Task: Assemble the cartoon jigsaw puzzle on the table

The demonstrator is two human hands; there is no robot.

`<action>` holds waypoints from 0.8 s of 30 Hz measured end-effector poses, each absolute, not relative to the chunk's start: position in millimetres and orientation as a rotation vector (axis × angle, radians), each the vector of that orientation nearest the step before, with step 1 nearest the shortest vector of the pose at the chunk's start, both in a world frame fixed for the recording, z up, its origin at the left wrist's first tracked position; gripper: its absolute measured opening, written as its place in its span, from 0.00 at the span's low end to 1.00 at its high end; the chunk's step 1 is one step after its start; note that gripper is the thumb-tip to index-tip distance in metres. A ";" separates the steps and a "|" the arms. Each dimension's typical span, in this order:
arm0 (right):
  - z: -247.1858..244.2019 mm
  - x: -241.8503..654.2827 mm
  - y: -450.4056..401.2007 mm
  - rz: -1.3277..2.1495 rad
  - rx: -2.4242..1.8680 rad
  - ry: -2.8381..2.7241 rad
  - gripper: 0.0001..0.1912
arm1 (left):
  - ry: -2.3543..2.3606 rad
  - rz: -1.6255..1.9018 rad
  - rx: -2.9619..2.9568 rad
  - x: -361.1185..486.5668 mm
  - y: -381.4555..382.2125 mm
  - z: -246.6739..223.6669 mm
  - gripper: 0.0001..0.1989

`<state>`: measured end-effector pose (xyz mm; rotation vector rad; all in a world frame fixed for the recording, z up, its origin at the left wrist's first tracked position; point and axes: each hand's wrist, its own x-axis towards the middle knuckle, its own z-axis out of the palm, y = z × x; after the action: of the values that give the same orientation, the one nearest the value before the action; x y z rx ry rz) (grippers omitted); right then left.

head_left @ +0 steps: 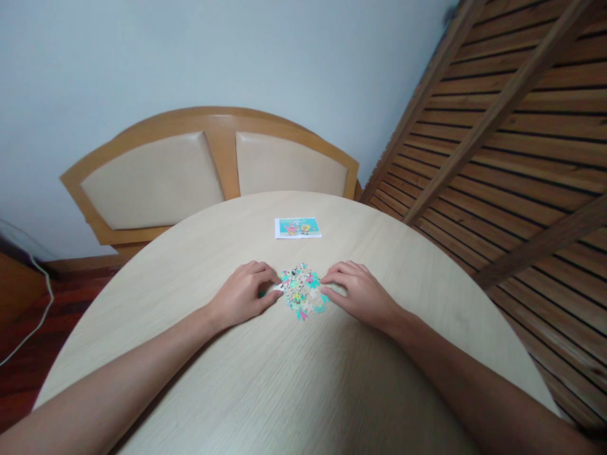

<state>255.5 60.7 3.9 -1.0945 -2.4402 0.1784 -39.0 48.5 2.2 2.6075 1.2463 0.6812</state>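
Observation:
A small heap of jigsaw puzzle pieces (301, 292) lies on the round wooden table (284, 392), mixed teal, white, yellow and pink. At its left edge rests my left hand (246, 291), thumb and fingers apart and curved toward the pieces. A bit of teal shows in the gap behind its thumb. On the opposite side, my right hand (360, 294) touches the edge of the heap with its thumb and fingertips spread. Neither hand visibly lifts a piece. Beyond the heap lies a printed picture sheet (298, 228) with a pink and a yellow cartoon figure on teal.
A padded bench with a wooden frame (222, 148) stands behind the table against a pale wall (237, 50). Wooden slats (502, 158) slope along the right side. A white cable (47, 303) hangs over the dark red floor at the left.

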 end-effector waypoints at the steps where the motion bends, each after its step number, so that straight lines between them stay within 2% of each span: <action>1: 2.7 255.3 61.1 0.187 -1.099 -2.438 0.07 | 1.245 0.682 2.600 -38.8 48.5 2.3 0.08; 14: 5.7 257.4 62.1 0.311 -1.174 -2.379 0.00 | 1.211 0.777 2.527 -38.7 47.1 8.7 0.06; 24: 14.6 256.1 59.1 0.269 -1.228 -2.379 0.04 | 1.350 0.715 2.592 -46.0 49.6 11.7 0.07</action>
<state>256.1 59.1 14.6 -1.2279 -2.3785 0.2695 -46.0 49.6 11.7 2.5916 1.3497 0.7155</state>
